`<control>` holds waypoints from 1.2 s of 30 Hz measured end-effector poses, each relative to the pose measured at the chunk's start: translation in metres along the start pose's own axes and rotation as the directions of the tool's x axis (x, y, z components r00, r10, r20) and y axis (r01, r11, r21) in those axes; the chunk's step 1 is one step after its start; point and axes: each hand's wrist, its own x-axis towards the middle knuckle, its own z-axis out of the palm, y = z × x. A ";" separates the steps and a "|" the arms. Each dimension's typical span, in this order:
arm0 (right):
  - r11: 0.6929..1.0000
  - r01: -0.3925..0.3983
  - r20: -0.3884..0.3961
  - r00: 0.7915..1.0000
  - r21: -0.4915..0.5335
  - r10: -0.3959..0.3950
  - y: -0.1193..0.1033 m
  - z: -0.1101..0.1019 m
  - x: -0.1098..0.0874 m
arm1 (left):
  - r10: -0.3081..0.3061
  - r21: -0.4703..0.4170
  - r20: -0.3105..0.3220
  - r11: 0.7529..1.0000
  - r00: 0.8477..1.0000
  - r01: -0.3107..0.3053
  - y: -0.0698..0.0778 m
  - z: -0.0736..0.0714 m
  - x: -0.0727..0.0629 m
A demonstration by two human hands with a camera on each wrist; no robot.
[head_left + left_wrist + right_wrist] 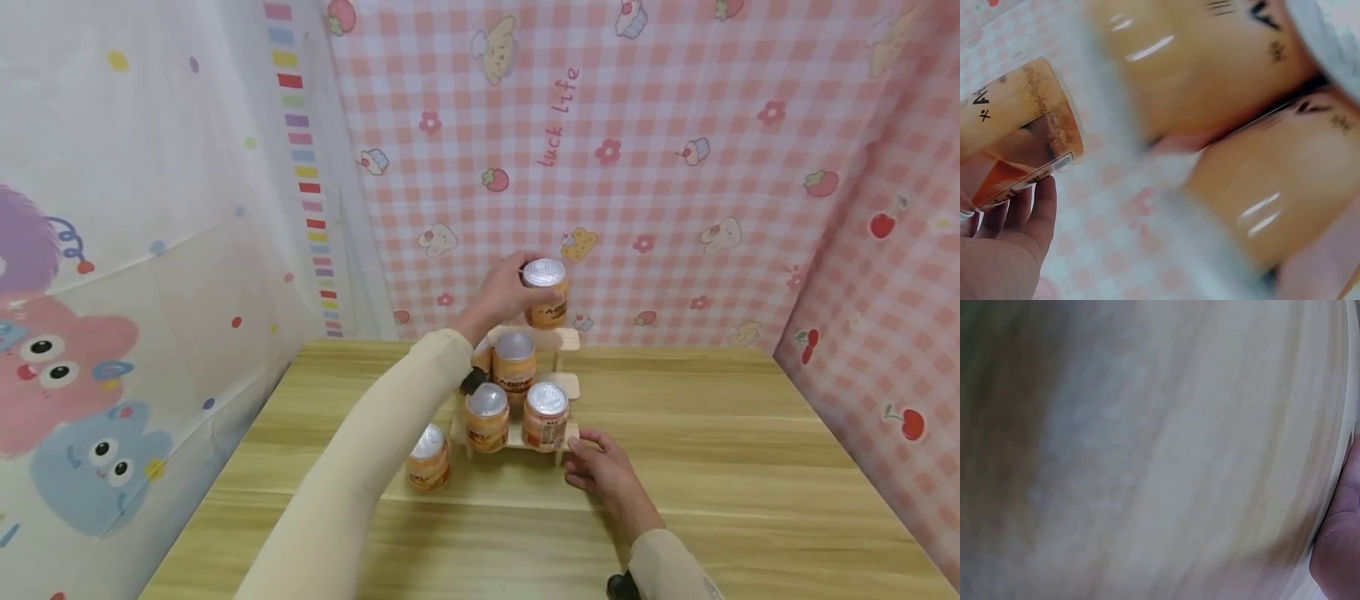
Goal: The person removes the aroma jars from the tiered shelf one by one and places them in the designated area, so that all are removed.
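Observation:
My left hand (pixel 507 296) grips an upright orange can (pixel 547 310) with a silvery lid, close over the top step of a small wooden tiered rack (pixel 567 339). In the left wrist view the fingers (pixel 1041 215) curl round the side of that can. At the lower right corner of the rack, my right hand (pixel 609 477) holds the end of the bottom step with its fingertips. Similar cans stand on the rack: one (pixel 487 429) and another (pixel 544 427) on the bottom step, one (pixel 514 371) on the middle step, with another partly hidden behind the left wrist.
Another orange can (pixel 429 467) stands on the wooden table (pixel 712 450), left of the rack and next to the left sleeve. A pink checked cloth (pixel 660 208) hangs right behind the table. At the left hangs a white patterned cloth (pixel 187 292).

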 end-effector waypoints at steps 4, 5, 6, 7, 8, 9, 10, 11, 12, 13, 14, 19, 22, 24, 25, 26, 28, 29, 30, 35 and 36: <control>1.000 0.003 -0.004 1.000 -0.006 -0.003 0.001 0.001 -0.001 | 0.052 -0.010 -0.037 0.999 0.998 -0.053 0.015 -0.014 -0.002; 1.000 0.002 -0.005 1.000 -0.003 -0.002 0.001 0.001 0.000 | 0.055 0.001 -0.048 0.998 0.997 -0.055 0.019 -0.018 -0.004; 1.000 0.000 -0.007 1.000 -0.001 0.000 0.001 0.001 0.000 | 0.054 0.004 -0.055 0.999 0.997 -0.054 0.023 -0.022 -0.005; 1.000 0.000 -0.005 1.000 -0.002 0.000 0.000 0.001 0.000 | 0.051 0.010 -0.061 0.999 0.997 -0.051 0.026 -0.027 -0.006; 1.000 0.002 -0.002 1.000 0.000 -0.002 0.000 0.001 -0.001 | 0.046 0.022 -0.068 0.999 0.997 -0.044 0.030 -0.032 -0.008; 1.000 0.003 -0.003 1.000 0.003 -0.003 -0.001 0.001 -0.001 | 0.047 0.028 -0.071 0.999 0.996 -0.045 0.032 -0.037 -0.010; 1.000 0.004 -0.004 1.000 0.001 -0.004 -0.001 0.001 0.000 | 0.046 0.037 -0.077 0.998 0.996 -0.044 0.035 -0.042 -0.011; 1.000 0.004 -0.004 1.000 0.003 -0.004 -0.001 0.001 0.000 | 0.051 0.037 -0.084 0.998 0.995 -0.048 0.036 -0.047 -0.012; 1.000 0.005 -0.002 1.000 -0.002 -0.005 -0.001 0.001 0.000 | 0.051 0.038 -0.090 0.998 0.995 -0.048 0.038 -0.053 -0.014; 1.000 0.007 -0.001 1.000 -0.005 -0.007 -0.001 0.001 -0.001 | 0.056 0.038 -0.096 0.998 0.994 -0.053 0.038 -0.059 -0.015; 1.000 0.006 0.000 1.000 -0.006 -0.006 -0.001 0.001 0.000 | 0.056 0.042 -0.106 0.998 0.993 -0.052 0.039 -0.065 -0.017; 1.000 0.003 0.007 1.000 -0.003 -0.003 0.000 0.002 0.000 | 0.024 0.070 -0.166 0.997 0.986 -0.012 0.033 -0.095 -0.028; 1.000 -0.001 0.014 1.000 0.002 0.001 0.000 0.003 -0.001 | 0.003 0.085 -0.194 0.996 0.981 0.014 0.025 -0.113 -0.035; 1.000 -0.004 0.015 1.000 0.004 0.004 0.000 0.003 -0.001 | 0.002 0.096 -0.209 0.995 0.978 0.019 0.019 -0.123 -0.040; 1.000 -0.005 0.013 1.000 0.006 0.005 0.000 0.002 0.000 | 0.002 0.103 -0.216 0.994 0.976 0.021 0.015 -0.127 -0.043; 1.000 -0.006 0.012 1.000 0.007 0.006 0.000 0.002 0.000 | 0.001 0.112 -0.220 0.993 0.976 0.024 0.011 -0.132 -0.046; 1.000 -0.008 0.009 1.000 0.008 0.008 0.000 0.002 0.000 | -0.002 0.116 -0.224 0.993 0.975 0.029 0.003 -0.140 -0.053; 1.000 -0.009 0.007 1.000 0.011 0.009 0.000 0.002 0.000 | -0.006 0.123 -0.226 0.992 0.974 0.035 -0.001 -0.144 -0.057; 1.000 -0.010 0.003 1.000 0.011 0.010 0.000 0.002 0.001 | -0.014 0.123 -0.227 0.991 0.974 0.043 -0.005 -0.148 -0.062; 1.000 -0.010 0.009 1.000 0.005 0.010 -0.001 0.003 0.000 | -0.070 0.117 -0.227 0.988 0.971 0.099 -0.028 -0.166 -0.088; 1.000 -0.009 0.011 1.000 0.003 0.008 -0.001 0.004 -0.001 | -0.080 0.119 -0.225 0.987 0.971 0.109 -0.033 -0.169 -0.093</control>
